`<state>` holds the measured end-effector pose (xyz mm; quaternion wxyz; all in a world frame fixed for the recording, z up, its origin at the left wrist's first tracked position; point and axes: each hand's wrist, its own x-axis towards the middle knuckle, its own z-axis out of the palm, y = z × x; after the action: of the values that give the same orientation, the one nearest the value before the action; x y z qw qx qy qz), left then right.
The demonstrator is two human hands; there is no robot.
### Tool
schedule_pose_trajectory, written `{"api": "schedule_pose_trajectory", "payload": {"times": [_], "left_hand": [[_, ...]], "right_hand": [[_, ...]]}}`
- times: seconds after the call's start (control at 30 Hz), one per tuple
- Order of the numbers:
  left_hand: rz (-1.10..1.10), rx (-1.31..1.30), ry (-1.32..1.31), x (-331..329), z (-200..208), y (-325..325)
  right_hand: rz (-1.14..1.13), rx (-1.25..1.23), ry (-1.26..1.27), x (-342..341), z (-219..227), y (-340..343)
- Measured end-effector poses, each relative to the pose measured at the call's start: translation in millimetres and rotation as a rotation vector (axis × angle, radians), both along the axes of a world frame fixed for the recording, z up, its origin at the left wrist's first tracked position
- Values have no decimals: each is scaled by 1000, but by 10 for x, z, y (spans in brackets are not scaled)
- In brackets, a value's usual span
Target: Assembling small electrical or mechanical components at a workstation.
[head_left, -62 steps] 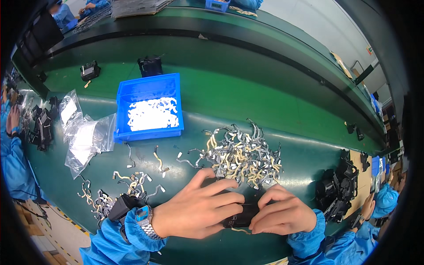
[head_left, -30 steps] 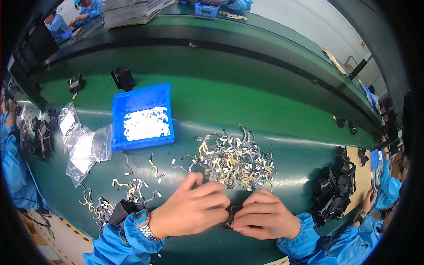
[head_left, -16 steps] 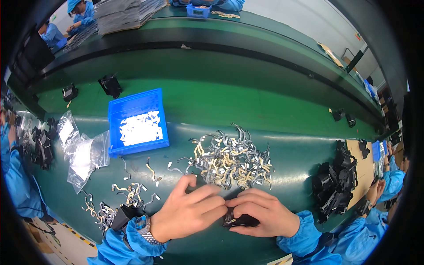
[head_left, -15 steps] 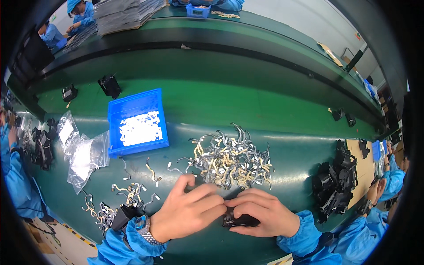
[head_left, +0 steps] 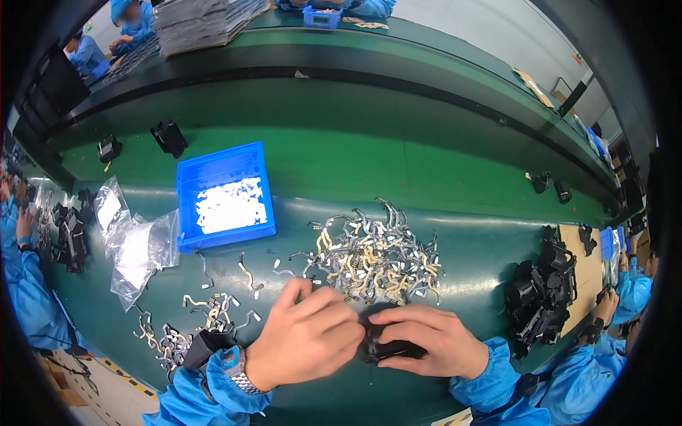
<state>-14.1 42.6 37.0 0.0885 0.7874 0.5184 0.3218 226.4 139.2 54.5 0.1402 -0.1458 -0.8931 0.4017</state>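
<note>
Low over the green table, my right hand (head_left: 435, 342) is closed around a small black plastic housing (head_left: 389, 349), fingers on top and thumb beneath. My left hand (head_left: 307, 341) has its fingers curled, their tips pressed against the housing's left end. Whatever those fingertips pinch is hidden. Just beyond both hands lies a heap of short grey and cream wire connectors (head_left: 376, 252) with white plugs. A smaller group of such connectors (head_left: 213, 309) is spread left of my left wrist, with another black plastic part (head_left: 204, 346) beside it.
A blue bin (head_left: 186, 213) of small white pieces stands at the left behind clear plastic bags (head_left: 145, 245). Black housings (head_left: 543, 287) are piled at the right by a cardboard sheet (head_left: 579, 284). Co-workers sit on both sides. A raised shelf edge (head_left: 341, 78) spans the back.
My left fingers have come slightly closer to the housing, and my right fingers have shifted over it. The housing looks turned a little. The whole view has moved slightly.
</note>
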Motion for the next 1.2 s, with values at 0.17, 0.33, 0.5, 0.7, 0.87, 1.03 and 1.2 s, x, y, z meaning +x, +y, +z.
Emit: {"api": "schedule_pose_trajectory", "payload": {"times": [0.17,0.33,0.5,0.7,0.87,1.03,1.2], "left_hand": [[-204,-73,-211,-44,-16,74],[-225,-47,-159,-41,-74,36],[-245,-18,-174,-16,-96,32],[-252,-99,-169,-45,-70,29],[-293,-135,-227,-74,-80,27],[-293,-116,-238,-72,-95,18],[-295,-123,-251,-43,-112,26]], "right_hand": [[12,-31,16,29,0,55],[46,75,-30,3,60,75],[66,148,57,-15,-42,39],[27,164,69,-8,-35,12],[-32,152,91,-19,21,-45],[-51,206,70,-11,60,-102],[-50,255,114,4,36,-110]]}}
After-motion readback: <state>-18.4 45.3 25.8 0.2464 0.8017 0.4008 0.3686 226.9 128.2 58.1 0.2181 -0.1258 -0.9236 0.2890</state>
